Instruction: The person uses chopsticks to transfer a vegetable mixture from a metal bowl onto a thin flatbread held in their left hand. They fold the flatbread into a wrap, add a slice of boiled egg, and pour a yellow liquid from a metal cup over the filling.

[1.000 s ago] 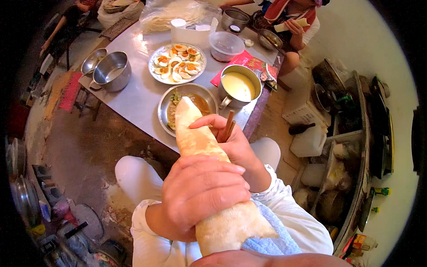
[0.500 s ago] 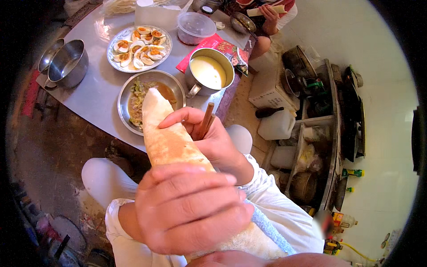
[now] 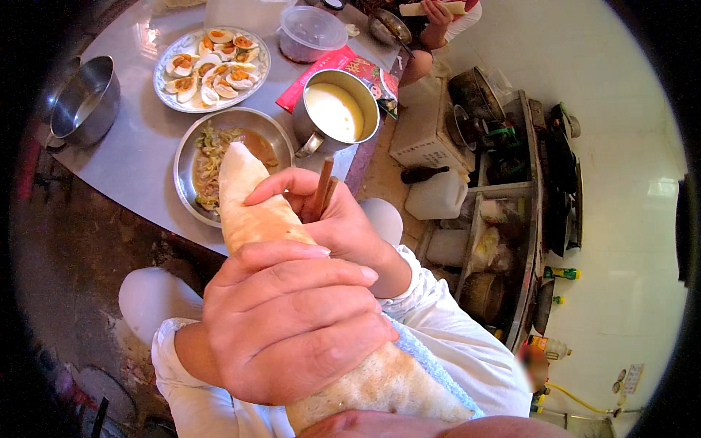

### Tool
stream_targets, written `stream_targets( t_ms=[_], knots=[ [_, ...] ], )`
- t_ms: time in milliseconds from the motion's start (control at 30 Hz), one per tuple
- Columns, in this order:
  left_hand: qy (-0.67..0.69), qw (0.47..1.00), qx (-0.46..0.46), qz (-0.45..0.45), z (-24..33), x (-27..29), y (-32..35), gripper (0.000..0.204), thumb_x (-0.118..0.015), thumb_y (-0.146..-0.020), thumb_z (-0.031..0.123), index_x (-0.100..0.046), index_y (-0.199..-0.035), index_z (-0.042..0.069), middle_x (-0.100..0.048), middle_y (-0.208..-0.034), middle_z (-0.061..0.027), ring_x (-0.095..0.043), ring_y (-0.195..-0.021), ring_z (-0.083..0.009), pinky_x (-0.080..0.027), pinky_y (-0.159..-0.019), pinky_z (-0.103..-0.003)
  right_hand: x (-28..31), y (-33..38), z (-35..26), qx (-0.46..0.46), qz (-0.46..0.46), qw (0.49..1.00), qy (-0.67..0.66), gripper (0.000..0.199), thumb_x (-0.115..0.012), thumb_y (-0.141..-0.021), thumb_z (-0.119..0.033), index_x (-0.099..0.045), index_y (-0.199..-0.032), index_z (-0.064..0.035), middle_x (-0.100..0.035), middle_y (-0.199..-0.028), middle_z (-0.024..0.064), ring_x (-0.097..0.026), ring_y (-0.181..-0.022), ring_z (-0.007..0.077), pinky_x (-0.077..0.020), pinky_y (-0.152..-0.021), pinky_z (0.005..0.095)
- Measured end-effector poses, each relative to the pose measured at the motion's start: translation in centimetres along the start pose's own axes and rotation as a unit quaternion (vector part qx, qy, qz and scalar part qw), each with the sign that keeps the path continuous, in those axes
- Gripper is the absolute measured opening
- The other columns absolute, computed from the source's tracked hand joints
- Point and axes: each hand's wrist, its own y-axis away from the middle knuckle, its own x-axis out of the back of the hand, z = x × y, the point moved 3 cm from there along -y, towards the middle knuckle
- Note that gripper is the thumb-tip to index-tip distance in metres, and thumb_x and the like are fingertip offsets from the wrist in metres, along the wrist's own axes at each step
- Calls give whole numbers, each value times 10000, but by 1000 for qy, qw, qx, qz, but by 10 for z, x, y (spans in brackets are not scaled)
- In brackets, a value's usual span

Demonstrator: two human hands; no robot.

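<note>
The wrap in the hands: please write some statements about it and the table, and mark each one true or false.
1. The left hand grips the wrap. True.
2. The right hand holds a spoon. False: it holds chopsticks while touching the wrap.
3. The mug holds a pale yellow liquid. True.
4. The plate holds halved eggs. True.
5. The steel dish near the wrap is empty. False: it holds shredded vegetables.
</note>
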Motion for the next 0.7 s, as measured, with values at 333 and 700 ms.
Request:
stream_targets(
  t_ms=[333,700],
  knots=[
    [-9,1000,7,-26,-9,4,-1,262,-802,-664,195,-636,-860,142,-701,-807,11,-697,-863,-211,-485,-838,-355,8,-6,3,-18,20,999,43,354,-631,-806,63,-569,-1150,8,-683,-1035,86,-653,-925,109,-517,-774,237],
    [30,999,-2,23,-45,0,-3,191,-709,-738,175,-655,-870,47,-693,-805,-70,-688,-883,-299,-505,-833,-397,29,-24,14,-5,35,999,40,338,-679,-828,-18,-577,-1145,41,-687,-1035,100,-666,-929,140,-534,-801,261]
  ],
)
